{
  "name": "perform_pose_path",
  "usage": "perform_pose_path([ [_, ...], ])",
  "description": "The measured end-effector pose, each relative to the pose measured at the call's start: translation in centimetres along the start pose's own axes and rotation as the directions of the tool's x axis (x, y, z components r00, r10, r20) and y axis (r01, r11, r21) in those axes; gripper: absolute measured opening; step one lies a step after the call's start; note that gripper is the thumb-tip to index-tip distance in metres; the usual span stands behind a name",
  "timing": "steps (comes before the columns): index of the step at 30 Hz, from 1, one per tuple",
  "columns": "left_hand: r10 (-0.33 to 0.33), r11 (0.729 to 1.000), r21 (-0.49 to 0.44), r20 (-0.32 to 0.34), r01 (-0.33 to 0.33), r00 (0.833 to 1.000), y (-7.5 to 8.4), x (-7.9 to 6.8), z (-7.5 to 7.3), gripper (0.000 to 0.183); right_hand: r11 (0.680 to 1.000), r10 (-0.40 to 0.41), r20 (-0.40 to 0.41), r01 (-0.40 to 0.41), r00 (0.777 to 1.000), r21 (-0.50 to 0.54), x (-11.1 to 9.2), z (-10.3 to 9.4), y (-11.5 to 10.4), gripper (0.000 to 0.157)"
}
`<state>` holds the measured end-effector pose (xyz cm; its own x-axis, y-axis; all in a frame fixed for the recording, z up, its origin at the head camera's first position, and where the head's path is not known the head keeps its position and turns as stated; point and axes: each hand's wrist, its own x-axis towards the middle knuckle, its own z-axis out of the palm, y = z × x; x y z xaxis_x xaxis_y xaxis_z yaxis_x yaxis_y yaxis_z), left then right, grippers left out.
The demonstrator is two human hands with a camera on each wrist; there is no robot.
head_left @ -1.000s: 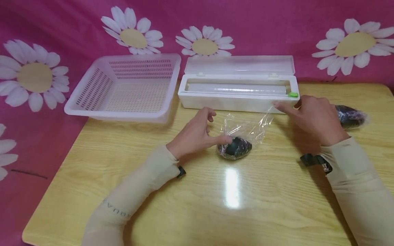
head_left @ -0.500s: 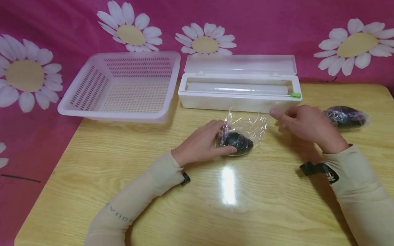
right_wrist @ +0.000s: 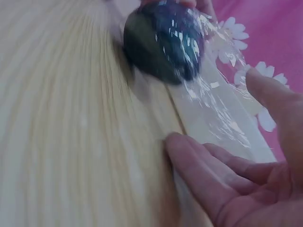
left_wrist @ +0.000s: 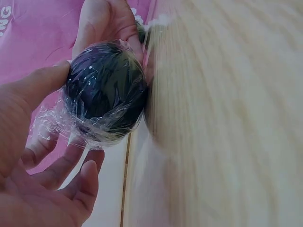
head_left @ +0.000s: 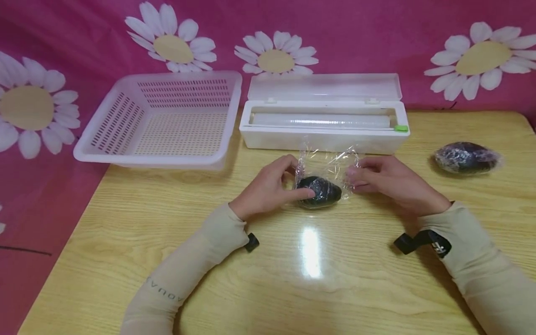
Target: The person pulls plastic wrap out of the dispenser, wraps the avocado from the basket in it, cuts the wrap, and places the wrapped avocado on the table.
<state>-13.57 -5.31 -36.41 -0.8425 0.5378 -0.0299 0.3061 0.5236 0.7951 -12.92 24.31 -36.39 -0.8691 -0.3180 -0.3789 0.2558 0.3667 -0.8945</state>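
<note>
A dark green avocado (head_left: pixel 320 191) lies on the table, partly covered by clear plastic film (head_left: pixel 328 160) whose loose part stands up behind it. With the thumb on its near side and curled fingers at the film behind, my left hand (head_left: pixel 268 188) holds the avocado (left_wrist: pixel 106 92). My right hand (head_left: pixel 387 181) is at the film's right edge. In the right wrist view, its thumb touches the loose film (right_wrist: pixel 218 109) while the fingers (right_wrist: pixel 199 165) extend well apart from the thumb. A second avocado (head_left: pixel 466 158), wrapped in film, lies to the right.
Behind the hands stands a white film dispenser (head_left: pixel 322 139), its lid up, with a film roll (head_left: pixel 322 121) inside and a green slider (head_left: pixel 401 128) on its front edge. A white plastic basket (head_left: pixel 150 158) stands at the back left. A pink flowered cloth hangs behind the table.
My right hand has moved left from the dispenser's front toward the avocado. My left hand has closed around the avocado's left side, and the loose film now stands more upright.
</note>
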Motion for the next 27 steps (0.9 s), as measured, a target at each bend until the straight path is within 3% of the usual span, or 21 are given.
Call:
perform_pose_path([
  [6,0.004,0.997,-0.071,0.013,-0.004,1.000,0.0,0.2,0.0,0.045,0.994,-0.017,-0.056,0.024,0.998,0.111,0.7,1.3,0.1,0.043],
  [12,0.004,0.994,-0.107,-0.002,-0.004,1.000,0.0,0.6,0.0,0.035,0.967,-0.082,-0.048,0.091,0.995,0.238,0.8,1.5,0.1,0.015],
  [16,-0.008,0.988,-0.156,-0.006,0.007,1.000,-0.1,0.7,-0.1,0.033,0.967,-0.130,-0.038,0.136,0.991,0.217,0.7,1.3,0.4,0.015],
  [20,-0.041,0.977,-0.209,0.024,0.045,0.999,-0.4,0.9,-0.1,0.054,0.955,-0.200,0.044,0.185,0.979,0.233,0.5,0.7,0.6,0.016],
  [23,-0.073,0.977,-0.196,0.063,0.084,0.995,-0.7,1.0,-0.1,0.064,0.948,-0.248,0.137,0.212,0.959,0.236,0.5,0.0,0.8,0.024],
  [27,-0.071,0.985,-0.147,0.102,0.086,0.992,-1.1,0.8,-0.1,0.060,0.966,-0.249,0.209,0.226,0.946,0.126,0.5,-0.6,0.8,0.043],
])
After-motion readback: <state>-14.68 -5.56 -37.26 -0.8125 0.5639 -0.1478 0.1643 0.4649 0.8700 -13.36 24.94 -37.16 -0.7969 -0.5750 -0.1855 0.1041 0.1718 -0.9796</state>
